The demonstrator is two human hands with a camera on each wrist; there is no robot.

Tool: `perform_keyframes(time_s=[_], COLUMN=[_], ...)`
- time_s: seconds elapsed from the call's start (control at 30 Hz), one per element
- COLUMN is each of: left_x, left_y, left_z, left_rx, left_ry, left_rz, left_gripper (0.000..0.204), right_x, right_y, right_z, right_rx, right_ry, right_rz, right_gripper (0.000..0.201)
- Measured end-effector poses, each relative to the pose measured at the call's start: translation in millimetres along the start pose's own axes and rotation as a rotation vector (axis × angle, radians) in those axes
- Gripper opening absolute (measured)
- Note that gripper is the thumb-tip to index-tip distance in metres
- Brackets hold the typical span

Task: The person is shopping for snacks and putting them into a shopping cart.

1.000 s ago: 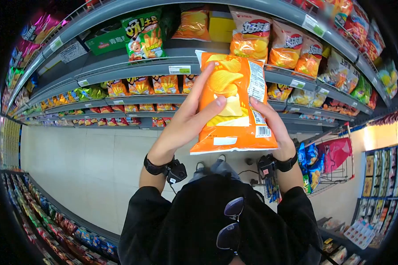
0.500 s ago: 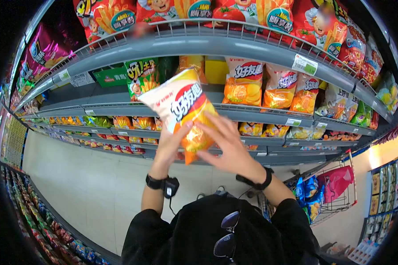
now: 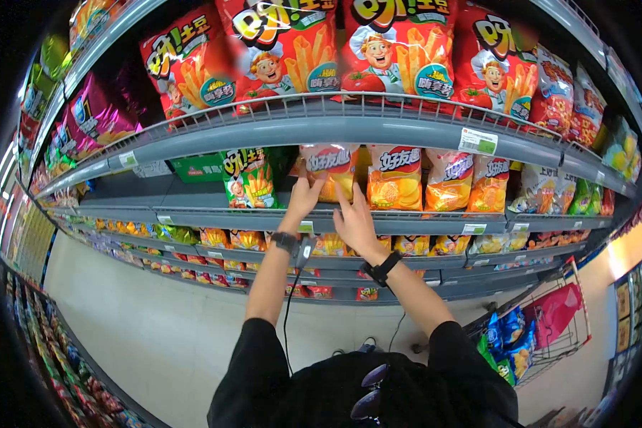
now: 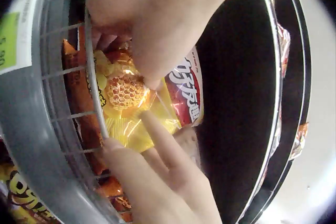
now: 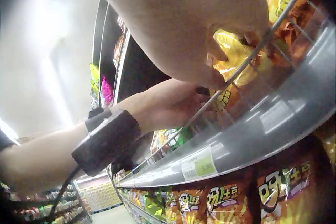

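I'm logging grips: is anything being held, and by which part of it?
The chip bag on the shelf: the left hand seems to grip its left side, thumb on the front; the right hand touches its lower front.

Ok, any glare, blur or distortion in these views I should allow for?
Head: shelf edge bowed by the wide lens, black corners, blurry patch over the red bags. Left wrist: bright glints on the handled bag, near-black beyond it. Right wrist: ceiling lights washed out.

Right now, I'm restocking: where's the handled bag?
In the head view, the handled bag sits on the shelf, at both hands, right of the green bag.
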State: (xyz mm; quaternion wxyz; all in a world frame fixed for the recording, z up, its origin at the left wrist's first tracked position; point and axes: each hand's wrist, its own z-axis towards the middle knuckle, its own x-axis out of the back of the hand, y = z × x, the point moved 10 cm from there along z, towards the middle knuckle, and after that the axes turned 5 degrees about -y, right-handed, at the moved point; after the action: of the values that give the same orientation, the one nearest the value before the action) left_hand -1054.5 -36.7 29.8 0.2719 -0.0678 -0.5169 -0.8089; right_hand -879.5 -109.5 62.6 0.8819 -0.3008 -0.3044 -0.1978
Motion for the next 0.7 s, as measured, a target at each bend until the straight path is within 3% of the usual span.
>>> perform_keyframes(time_s=[0.1, 0.3, 0.33, 0.37, 0.4, 0.47, 0.57, 0.67, 0.7], left_x=[3.3, 0.2, -2.2, -1.2, -1.3, 10.4, 13.9, -15.0, -31.2], left_y=[5.6, 12.9, 10.8, 18.2, 14.2, 37.6, 87.6, 97.9, 84.1], left_z=[-20.3, -18.4, -21.2, -27.5, -29.0, -55.5, -110.2, -173.2, -195.7], left_rx=[0.115, 0.073, 0.157, 0.154, 0.007, -0.079, -0.221, -0.307, -0.249], left_ry=[-0.068, -0.131, -0.181, -0.159, -0.071, 0.095, 0.130, -0.027, -0.117], left_rz=[0.001, 0.227, 0.230, 0.218, 0.221, 0.305, 0.305, 0.293, 0.201], left_gripper=[0.063, 0.054, 0.054, 0.056, 0.058, 0.058, 0.055, 0.048, 0.041], right_x=[5.4, 12.7, 19.3, 28.2, 38.4, 61.0, 84.6, 114.1, 122.8], right_y=[-3.1, -17.9, -23.5, -30.3, -29.0, -22.6, 38.2, 95.6, 108.3], right_z=[-8.8, -36.8, -46.3, -59.6, -77.5, -123.2, -231.1, -378.8, -430.5], right_rx=[-0.007, -0.057, -0.047, -0.050, -0.095, -0.167, -0.462, -0.867, -0.986], right_ry=[0.008, -0.035, -0.028, -0.035, -0.037, -0.049, -0.102, -0.171, -0.185], right_rz=[-0.001, -0.080, -0.064, -0.042, -0.001, 0.099, 0.072, -0.066, -0.160], right_gripper=[0.058, 0.058, 0.058, 0.057, 0.056, 0.054, 0.042, 0.045, 0.048])
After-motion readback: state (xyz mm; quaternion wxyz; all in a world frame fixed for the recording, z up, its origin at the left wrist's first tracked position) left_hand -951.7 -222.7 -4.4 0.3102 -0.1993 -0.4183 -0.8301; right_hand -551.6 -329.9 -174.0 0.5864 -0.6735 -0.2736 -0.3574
